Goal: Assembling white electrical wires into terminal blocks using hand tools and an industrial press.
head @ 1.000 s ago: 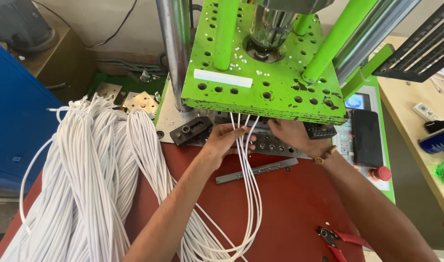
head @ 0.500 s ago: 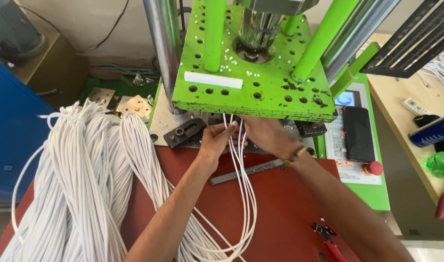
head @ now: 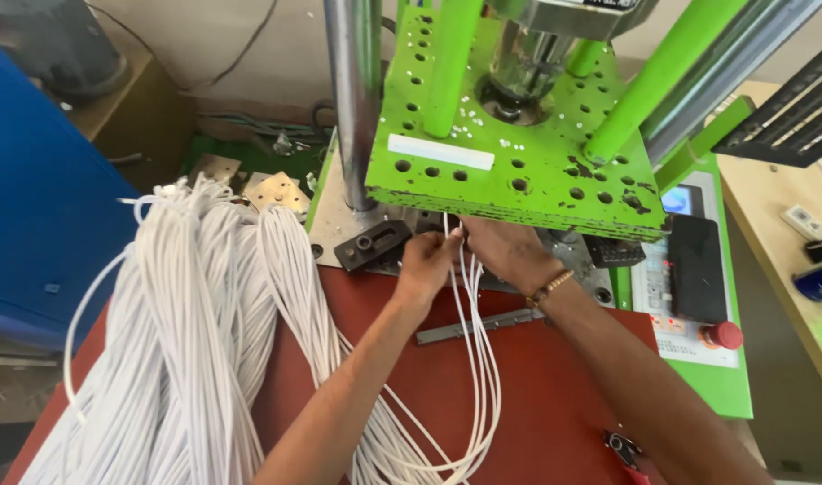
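A few white cables [head: 472, 314] run up from the red table [head: 536, 395] into both hands, which meet just under the edge of the green press plate [head: 518, 171]. The left hand [head: 426, 260] pinches the cable ends with fingers closed; the right hand [head: 505, 251] covers them from the other side, though whether it clamps them I cannot tell. Left of the grip hangs the big bundle of white cables [head: 186, 341], likely kept within reach. Below the grip lies a metal bar [head: 478, 326].
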